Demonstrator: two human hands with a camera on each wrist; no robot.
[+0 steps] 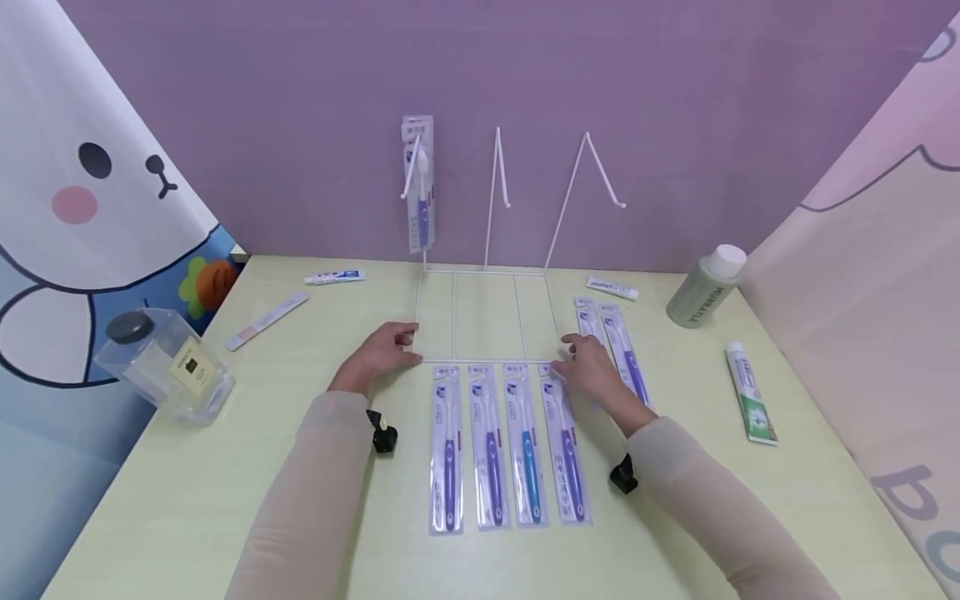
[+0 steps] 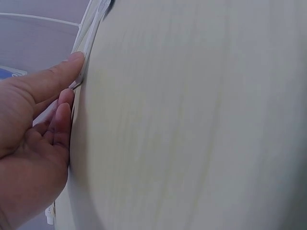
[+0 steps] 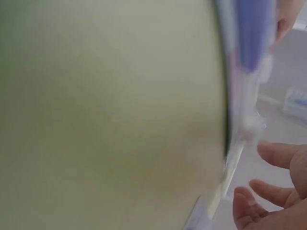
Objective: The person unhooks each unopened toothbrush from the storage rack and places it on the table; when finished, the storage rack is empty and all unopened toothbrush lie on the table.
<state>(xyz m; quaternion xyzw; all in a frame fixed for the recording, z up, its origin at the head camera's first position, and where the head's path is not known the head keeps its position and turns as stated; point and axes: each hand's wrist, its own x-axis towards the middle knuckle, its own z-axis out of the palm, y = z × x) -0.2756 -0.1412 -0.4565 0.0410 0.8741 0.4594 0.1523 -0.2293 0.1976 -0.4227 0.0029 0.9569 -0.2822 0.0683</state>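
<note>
A white wire display rack [image 1: 483,361] lies with its base on the table, its three hook arms rising at the back. At the rack's front left corner my left hand [image 1: 384,352] pinches the wire; the left wrist view shows the thumb [image 2: 72,62] on it. My right hand [image 1: 588,367] is at the front right corner, thumb and fingers apart in the right wrist view. Close by it lie two packaged toothbrushes [image 1: 624,350]. Several more, purple and one blue [image 1: 528,458], lie in a row before the rack. One packaged toothbrush [image 1: 420,187] hangs on the left hook.
On the left are a clear bottle with a black cap [image 1: 172,367], a slim box [image 1: 266,321] and a small toothpaste tube [image 1: 335,277]. On the right stand a green bottle [image 1: 705,287], a small white tube [image 1: 611,288] and a green-and-white toothpaste tube [image 1: 752,396].
</note>
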